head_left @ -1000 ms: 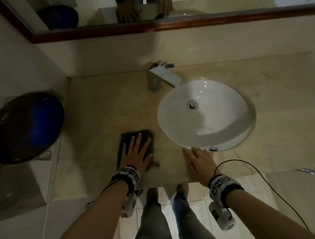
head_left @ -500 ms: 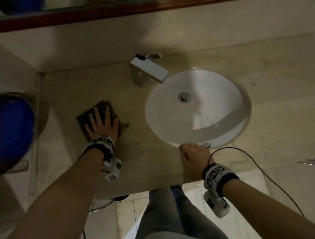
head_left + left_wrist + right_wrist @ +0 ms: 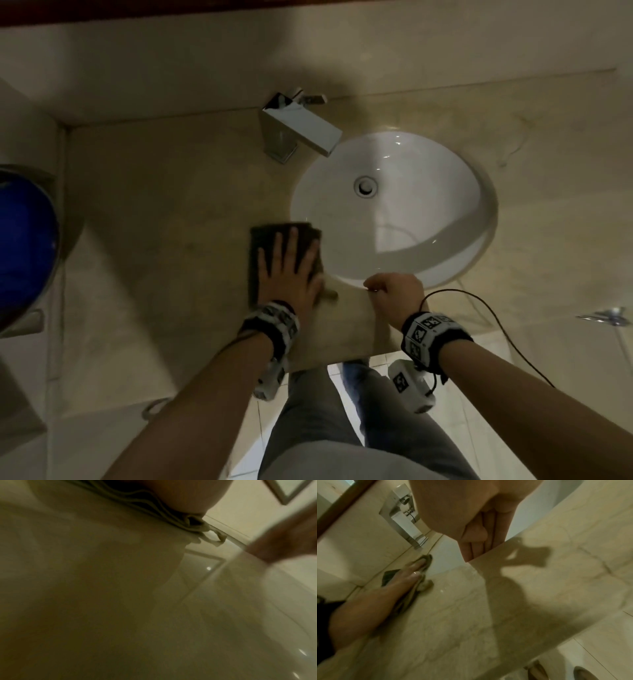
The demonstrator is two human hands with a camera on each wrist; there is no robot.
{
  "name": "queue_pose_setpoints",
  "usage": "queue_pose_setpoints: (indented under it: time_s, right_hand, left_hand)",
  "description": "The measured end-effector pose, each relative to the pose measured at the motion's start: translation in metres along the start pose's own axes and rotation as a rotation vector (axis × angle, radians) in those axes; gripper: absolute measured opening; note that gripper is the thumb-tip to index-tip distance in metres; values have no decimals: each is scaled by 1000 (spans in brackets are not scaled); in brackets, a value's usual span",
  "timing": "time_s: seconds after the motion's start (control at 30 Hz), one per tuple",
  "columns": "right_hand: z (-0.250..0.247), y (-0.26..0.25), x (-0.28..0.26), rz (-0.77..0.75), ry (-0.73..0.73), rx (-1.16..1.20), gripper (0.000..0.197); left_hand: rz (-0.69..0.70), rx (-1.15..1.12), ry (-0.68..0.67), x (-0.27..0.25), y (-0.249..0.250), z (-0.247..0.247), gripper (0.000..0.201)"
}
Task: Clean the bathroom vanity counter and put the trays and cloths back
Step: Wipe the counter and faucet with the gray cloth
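Observation:
A dark folded cloth (image 3: 265, 236) lies on the beige marble counter (image 3: 164, 212), just left of the white sink (image 3: 411, 222). My left hand (image 3: 287, 263) presses flat on it with fingers spread and straight. The left wrist view shows the cloth's folded layers (image 3: 154, 507) under my palm. My right hand (image 3: 390, 291) rests at the sink's front rim with its fingers curled in, holding nothing; the right wrist view shows those folded fingers (image 3: 476, 540) against the counter edge, and the left hand (image 3: 406, 574) on the cloth (image 3: 426, 585) beyond.
A square chrome faucet (image 3: 301, 126) stands behind the sink's left side. A round blue object (image 3: 24, 253) sits past the counter's left end. A black cable (image 3: 479, 301) trails from my right wrist. No trays are in view.
My left hand slid the cloth out to the far left, then back right beside the sink. My right hand went from flat to curled at the sink's front rim.

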State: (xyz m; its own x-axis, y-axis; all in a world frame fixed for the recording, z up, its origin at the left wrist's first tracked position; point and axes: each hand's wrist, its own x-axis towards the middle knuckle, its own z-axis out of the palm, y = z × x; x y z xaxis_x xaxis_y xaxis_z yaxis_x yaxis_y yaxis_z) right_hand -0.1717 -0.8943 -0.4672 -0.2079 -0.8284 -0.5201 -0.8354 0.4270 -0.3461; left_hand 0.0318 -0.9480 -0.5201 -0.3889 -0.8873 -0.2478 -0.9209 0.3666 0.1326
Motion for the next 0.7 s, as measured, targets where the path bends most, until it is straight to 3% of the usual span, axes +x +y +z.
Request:
queue_pose_setpoints:
  time_s: [0.1, 0.23, 0.4, 0.57, 0.7]
  right_hand:
    - [-4, 4, 2, -14, -24, 13, 28]
    - [-9, 8, 2, -65, -49, 23, 31]
    - [-26, 34, 3, -103, 0, 239, 41]
    - [-47, 96, -2, -190, -14, 152, 39]
    - [-49, 135, -5, -296, -93, 23, 47]
  left_hand:
    - [97, -31, -39, -38, 43, 14, 65]
    - [48, -82, -83, -65, 87, 24, 68]
    - [-28, -121, -109, -68, 143, 27, 71]
    - [-111, -226, -157, -51, 246, 38, 84]
    - [-223, -221, -233, -31, 298, 39, 97]
